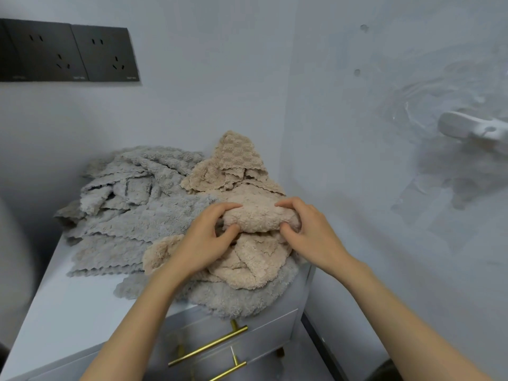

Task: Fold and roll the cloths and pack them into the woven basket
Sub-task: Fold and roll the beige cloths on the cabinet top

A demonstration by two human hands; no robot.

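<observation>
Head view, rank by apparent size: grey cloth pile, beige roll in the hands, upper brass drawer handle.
1. grey cloth pile
2. beige roll
3. upper brass drawer handle, about as long as the roll but far thinner

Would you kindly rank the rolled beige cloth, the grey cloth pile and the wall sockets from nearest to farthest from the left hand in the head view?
1. The rolled beige cloth: gripped by the left hand at its left end.
2. The grey cloth pile: just left of the hand, on the cabinet top.
3. The wall sockets: high on the back wall, far left.
</observation>
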